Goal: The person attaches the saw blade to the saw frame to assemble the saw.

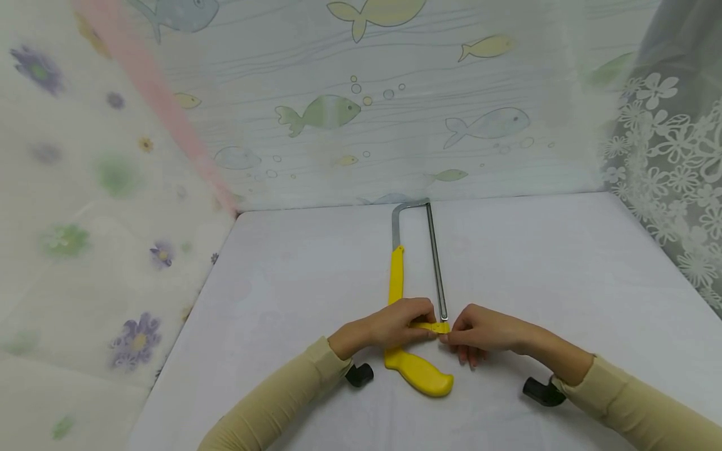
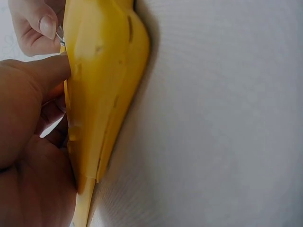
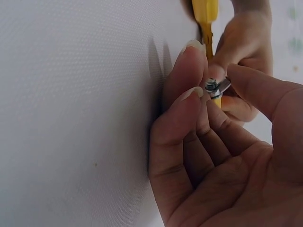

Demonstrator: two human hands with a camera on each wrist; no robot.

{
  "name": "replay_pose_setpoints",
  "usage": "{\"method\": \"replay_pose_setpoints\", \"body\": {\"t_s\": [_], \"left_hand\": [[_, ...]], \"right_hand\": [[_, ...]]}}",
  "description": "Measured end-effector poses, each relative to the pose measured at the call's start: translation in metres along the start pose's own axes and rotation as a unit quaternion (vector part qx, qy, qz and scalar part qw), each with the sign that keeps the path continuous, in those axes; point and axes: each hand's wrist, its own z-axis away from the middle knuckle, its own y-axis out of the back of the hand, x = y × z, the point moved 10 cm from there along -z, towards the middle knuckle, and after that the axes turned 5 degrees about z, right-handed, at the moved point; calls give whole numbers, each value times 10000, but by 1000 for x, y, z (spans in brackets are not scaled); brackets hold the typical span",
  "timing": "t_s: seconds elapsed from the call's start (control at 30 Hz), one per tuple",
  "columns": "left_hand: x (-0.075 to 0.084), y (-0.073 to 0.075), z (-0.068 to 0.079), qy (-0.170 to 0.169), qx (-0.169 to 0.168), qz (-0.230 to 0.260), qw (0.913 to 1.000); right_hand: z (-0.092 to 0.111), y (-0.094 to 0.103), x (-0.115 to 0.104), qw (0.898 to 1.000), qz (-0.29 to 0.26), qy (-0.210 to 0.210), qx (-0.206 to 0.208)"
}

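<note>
A hacksaw (image 1: 420, 374) with a yellow handle and a grey metal front bow lies on the table, its blade (image 1: 435, 263) along the right side. My left hand (image 1: 389, 322) reaches across the yellow frame and grips the short yellow arm at the near end of the blade. At that end, my right hand (image 1: 487, 329) pinches a small metal wing nut (image 3: 223, 86) between thumb and index finger. A threaded stud (image 3: 211, 85) pokes out beside it. In the left wrist view the yellow handle (image 2: 99, 94) hides part of the left fingers.
The white tabletop (image 1: 304, 269) carries the saw. Behind it hangs a sheet printed with fish (image 1: 333, 113). A flowered sheet (image 1: 135, 338) borders the left side, and a lace-patterned curtain (image 1: 688, 144) the right. Black wrist-camera parts (image 1: 360, 374) sit under both forearms.
</note>
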Motion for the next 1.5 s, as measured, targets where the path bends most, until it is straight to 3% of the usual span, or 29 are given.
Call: {"method": "replay_pose_setpoints", "body": {"t_s": [0.53,1.0,1.5], "left_hand": [[-2,0,-1,62,38,-2,10000],[2,1,0,54,33,-18,10000],[0,0,0,59,19,-27,10000]], "right_hand": [[9,3,2,9996,-207,131,-99],[5,3,4,9993,-173,331,-58],[3,-3,-10,9992,-106,366,-137]]}}
